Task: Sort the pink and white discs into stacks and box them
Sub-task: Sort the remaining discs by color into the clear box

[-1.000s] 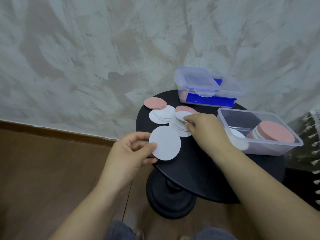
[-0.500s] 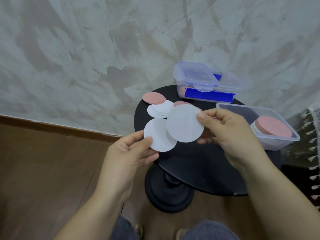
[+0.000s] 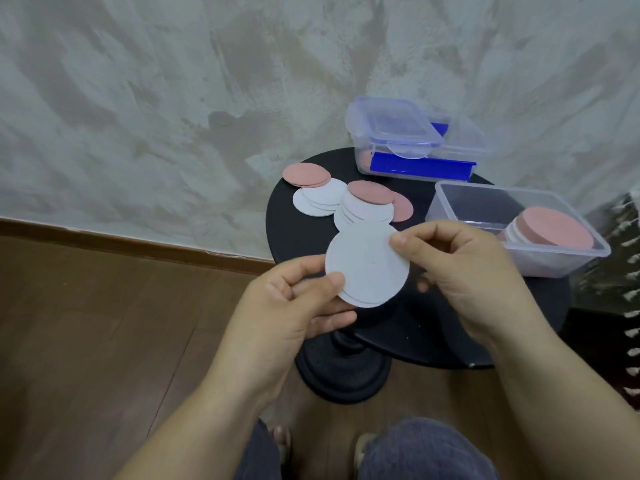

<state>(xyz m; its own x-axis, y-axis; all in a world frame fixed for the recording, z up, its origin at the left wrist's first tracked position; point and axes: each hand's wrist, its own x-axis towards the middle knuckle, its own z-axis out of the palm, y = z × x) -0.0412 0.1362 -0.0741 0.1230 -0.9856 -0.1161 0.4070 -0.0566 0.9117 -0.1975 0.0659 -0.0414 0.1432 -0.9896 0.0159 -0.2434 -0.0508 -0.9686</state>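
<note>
A round black table (image 3: 288, 233) is carried on a pedestal with a heavy round base (image 3: 346, 374), which is set on a brown wooden floor (image 3: 104, 341). A mottled grey plaster wall (image 3: 138, 98) is met below by a wooden skirting board (image 3: 104, 239). A white fringe (image 3: 628, 296) is seen at the right edge.

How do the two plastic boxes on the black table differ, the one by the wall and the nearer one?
The near box is open on top, no lid; the far box has a blue-trimmed lid lying on it. The near box shows a tilted stack of discs, pink on top; the far box shows only a bit of pink through its wall. Both are clear plastic and sit on the table.
</note>
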